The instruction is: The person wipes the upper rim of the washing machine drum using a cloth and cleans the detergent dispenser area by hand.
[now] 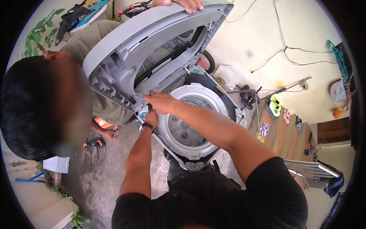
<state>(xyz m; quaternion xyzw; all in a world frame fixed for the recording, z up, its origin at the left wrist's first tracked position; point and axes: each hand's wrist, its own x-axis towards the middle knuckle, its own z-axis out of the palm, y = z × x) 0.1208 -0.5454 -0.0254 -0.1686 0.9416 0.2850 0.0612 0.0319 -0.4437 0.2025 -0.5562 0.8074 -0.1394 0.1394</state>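
Observation:
A top-loading washing machine stands in front of me, its grey top cover [114, 49] tilted up and its white tub ring [164, 128] and steel drum [183, 126] exposed. At the machine's left corner, under the cover's lower edge, my two hands work close together. My left hand [151, 118], with a watch at the wrist, is closed round something small and dark. My right hand [162, 103] reaches across the tub, its fingers pinched at the cover's underside. What lies between the fingers is hidden. A blue-and-white round fitting [143, 114] sits beside my left hand.
A co-worker [26, 110] leans in from the left; a hand [188, 5] grips the cover's top edge. On the concrete floor lies a black-and-orange tool with a cord [95, 143]. Shoes [274, 106] line wooden steps at right. Cables [286, 49] hang along the wall.

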